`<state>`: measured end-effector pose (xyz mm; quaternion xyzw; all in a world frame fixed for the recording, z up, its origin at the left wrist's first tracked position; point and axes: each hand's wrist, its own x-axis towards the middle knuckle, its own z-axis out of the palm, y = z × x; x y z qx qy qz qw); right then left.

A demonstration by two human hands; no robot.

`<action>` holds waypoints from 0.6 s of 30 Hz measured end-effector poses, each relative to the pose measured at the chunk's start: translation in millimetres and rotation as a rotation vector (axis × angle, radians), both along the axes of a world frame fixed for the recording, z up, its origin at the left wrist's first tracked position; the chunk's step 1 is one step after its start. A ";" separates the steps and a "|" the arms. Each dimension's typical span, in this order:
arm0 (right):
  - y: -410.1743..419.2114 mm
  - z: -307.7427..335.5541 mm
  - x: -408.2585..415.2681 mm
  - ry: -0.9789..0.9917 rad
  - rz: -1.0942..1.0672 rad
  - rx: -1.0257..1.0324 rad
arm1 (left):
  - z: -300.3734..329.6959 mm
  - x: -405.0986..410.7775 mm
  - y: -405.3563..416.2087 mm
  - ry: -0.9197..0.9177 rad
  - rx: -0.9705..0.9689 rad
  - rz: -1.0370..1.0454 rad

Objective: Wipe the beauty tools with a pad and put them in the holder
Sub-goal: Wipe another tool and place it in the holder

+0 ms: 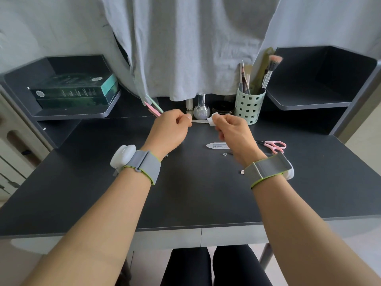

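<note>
At twelve o'clock, the left hand [171, 129] grips a thin nail file [199, 121]; the right hand [228, 129] pinches the soft pad [212, 120] around it. Light, stiff, probably bendy: hold its end.

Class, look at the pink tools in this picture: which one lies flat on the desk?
The pink scissors lie on the desk at right; the pink stick is held in the left hand, and the pink-tipped brush stands in the holder.

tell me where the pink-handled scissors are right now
In the head view the pink-handled scissors lie flat on the dark desk top, to the right of the right hand and in front of the pale green perforated holder.
</note>
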<state>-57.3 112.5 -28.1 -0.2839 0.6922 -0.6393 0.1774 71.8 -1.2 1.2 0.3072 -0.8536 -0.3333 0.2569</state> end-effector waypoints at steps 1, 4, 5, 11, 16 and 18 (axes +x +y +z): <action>0.9 -0.8 -1.3 0.008 -0.009 0.003 | -1.1 0.7 0.2 -0.022 0.004 -0.026; 2.3 -2.9 -3.6 0.027 -0.020 0.026 | -4.6 2.5 0.6 -0.063 0.015 -0.078; 2.3 -3.2 -3.9 0.025 -0.026 0.024 | -5.7 2.5 1.1 -0.066 0.015 -0.081; 1.8 -1.2 -7.5 -0.164 -0.276 -0.126 | -8.7 -0.3 5.5 0.023 0.025 0.026; 0.2 -7.8 -1.6 -0.361 -0.254 -0.204 | -9.2 -4.1 5.6 0.112 0.013 0.121; -3.5 -10.4 6.9 -0.425 -0.203 -0.231 | -10.2 -5.3 8.4 0.138 0.002 0.140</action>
